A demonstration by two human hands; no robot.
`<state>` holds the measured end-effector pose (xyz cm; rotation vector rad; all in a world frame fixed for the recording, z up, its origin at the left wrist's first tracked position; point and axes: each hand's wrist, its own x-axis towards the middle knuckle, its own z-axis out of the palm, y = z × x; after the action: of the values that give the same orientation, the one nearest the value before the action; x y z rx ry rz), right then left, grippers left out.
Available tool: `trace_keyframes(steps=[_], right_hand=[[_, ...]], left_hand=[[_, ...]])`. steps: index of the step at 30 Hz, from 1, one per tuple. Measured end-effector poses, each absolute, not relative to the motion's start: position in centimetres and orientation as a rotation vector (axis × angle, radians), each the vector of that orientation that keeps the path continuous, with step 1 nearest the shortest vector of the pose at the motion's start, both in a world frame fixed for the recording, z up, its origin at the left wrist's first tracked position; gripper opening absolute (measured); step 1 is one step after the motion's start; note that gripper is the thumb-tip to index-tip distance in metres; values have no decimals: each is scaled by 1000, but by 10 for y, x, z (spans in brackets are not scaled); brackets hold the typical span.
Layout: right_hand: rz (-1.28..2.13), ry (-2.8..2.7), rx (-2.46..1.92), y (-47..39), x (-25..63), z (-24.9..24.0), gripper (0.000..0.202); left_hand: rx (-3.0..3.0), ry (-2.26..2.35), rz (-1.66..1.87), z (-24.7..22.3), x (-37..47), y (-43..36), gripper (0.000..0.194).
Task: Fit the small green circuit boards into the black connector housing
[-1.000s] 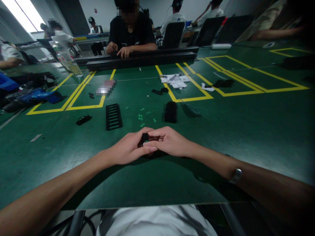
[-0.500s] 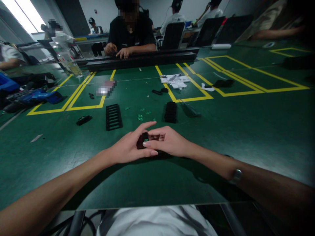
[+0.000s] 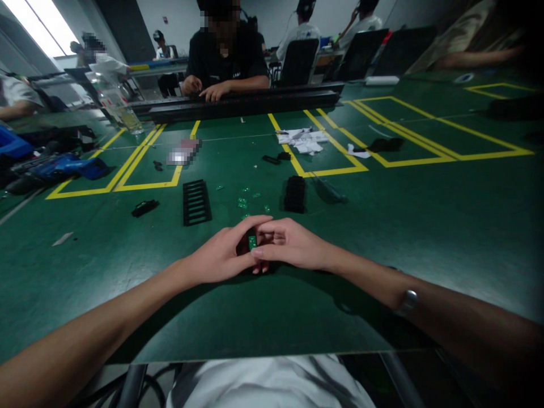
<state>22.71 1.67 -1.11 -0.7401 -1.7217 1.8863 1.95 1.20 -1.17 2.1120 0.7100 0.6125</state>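
Observation:
A small green circuit board (image 3: pixel 253 242) stands upright between my hands, with something black just above and behind it. My right hand (image 3: pixel 295 245) is closed, thumb and fingers pinching the board's right side and lower end. Curled around from the left, my left hand (image 3: pixel 223 254) has its index finger over the top and its thumb under the board, both meeting the right fingers. The grip hides most of the black piece. Just beyond the fingertips lie several loose green circuit boards (image 3: pixel 242 203).
A black slotted tray (image 3: pixel 196 203) lies left of the loose boards, a stack of black parts (image 3: pixel 294 194) right of them. Nearby are a black part (image 3: pixel 145 208), a clear plastic bag (image 3: pixel 329 190) and white crumpled paper (image 3: pixel 304 139). Opposite, a co-worker (image 3: pixel 227 56) sits behind long black rails (image 3: pixel 250 101).
The green board now shows its face more fully between my hands. My left index finger has come down and my left thumb has drawn in against the right fingers.

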Motion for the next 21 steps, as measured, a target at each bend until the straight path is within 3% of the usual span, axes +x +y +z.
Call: trace_keyframes(steps=[10, 21], right_hand=[[1877, -1742, -729, 17, 228, -11, 19], [1884, -1731, -734, 17, 227, -9, 21]], left_hand=[[2134, 767, 573, -15, 19, 12, 67], [2177, 769, 606, -12, 20, 12, 64]])
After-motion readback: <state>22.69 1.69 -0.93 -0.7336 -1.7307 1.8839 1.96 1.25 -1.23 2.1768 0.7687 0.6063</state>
